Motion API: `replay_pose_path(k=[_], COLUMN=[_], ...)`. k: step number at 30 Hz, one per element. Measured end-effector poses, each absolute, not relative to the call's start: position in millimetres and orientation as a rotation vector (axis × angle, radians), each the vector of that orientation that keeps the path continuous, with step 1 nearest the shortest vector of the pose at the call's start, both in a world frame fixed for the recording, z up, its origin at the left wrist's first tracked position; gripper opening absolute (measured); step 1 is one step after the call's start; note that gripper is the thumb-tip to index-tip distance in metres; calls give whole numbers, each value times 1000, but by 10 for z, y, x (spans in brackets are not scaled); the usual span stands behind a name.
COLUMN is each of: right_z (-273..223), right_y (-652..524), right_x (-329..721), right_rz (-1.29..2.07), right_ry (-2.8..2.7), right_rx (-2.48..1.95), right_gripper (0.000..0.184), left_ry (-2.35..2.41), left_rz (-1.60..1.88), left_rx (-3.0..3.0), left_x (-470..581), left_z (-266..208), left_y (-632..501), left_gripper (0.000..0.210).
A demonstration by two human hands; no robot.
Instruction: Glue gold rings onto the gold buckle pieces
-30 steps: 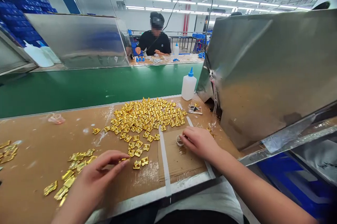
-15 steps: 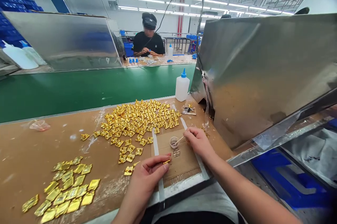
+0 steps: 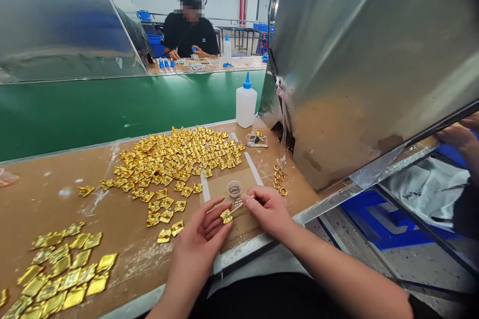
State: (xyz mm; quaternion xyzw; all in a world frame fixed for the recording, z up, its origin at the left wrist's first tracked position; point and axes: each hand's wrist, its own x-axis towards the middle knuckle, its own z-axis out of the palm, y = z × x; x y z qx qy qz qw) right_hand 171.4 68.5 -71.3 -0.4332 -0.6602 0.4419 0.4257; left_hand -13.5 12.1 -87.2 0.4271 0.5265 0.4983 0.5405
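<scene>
Between the fingers of my left hand [image 3: 204, 234] is a small square gold piece [image 3: 226, 216], its hollow side facing up. My right hand [image 3: 267, 209] pinches a thin pale stick [image 3: 237, 207], whose tip reaches to the gold piece. Just beyond my fingertips stands a small clear cup [image 3: 234, 188] on a taped cardboard sheet [image 3: 220, 183]. A large heap of similar gold pieces [image 3: 175, 154] spreads behind my left hand. Flat gold pieces [image 3: 71, 274] lie in rows at the near left.
A white bottle with a blue cap [image 3: 246, 104] stands at the table's back edge before a green belt [image 3: 112, 109]. Gold rings [image 3: 279, 179] lie beside a big metal panel [image 3: 366, 74] on the right. Across the belt a person [image 3: 192, 29] handles small parts.
The stick has moved from the cup to the gold piece, which now faces up in my left hand. My view has tilted down and shifted right.
</scene>
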Motion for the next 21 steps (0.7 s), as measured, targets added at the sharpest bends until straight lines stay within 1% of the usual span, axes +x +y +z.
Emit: replay_pose_path(k=[7, 21], right_z=[-752, -748], right_y=[676, 655], right_x=[1690, 1686], right_rz=[1046, 961], right_ry=[-1711, -1781], right_rx=[-1088, -1098], right_gripper=[37, 37], left_ry=[1274, 1294], left_rz=[1162, 1177], left_rx=[1042, 1092], left_x=[-125, -139], left_z=[-885, -924], left_y=[98, 68], left_gripper=[50, 48])
